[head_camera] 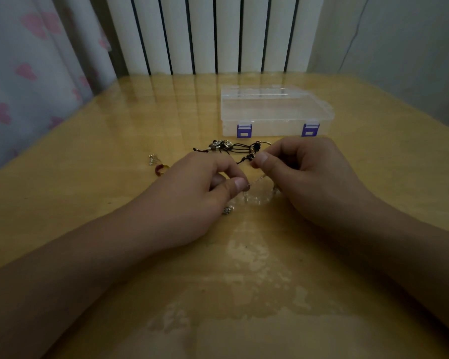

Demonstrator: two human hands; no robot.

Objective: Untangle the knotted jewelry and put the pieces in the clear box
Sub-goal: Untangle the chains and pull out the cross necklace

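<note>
A knot of black cords with silver charms (231,147) lies on the wooden table, just in front of the clear box (275,112), whose lid is down with two purple latches. A clear beaded bracelet (257,195) lies between my hands, tangled with the cords. My left hand (197,195) pinches the bracelet's left side between thumb and forefinger. My right hand (303,172) pinches the cord end and bracelet near its top. A small silver charm (228,210) sits just below my left thumb.
A reddish-brown ring (161,169) and a small silver piece (153,159) lie left of my left hand. The table (244,281) is glossy wood. A white radiator and a curtain with pink hearts stand behind it.
</note>
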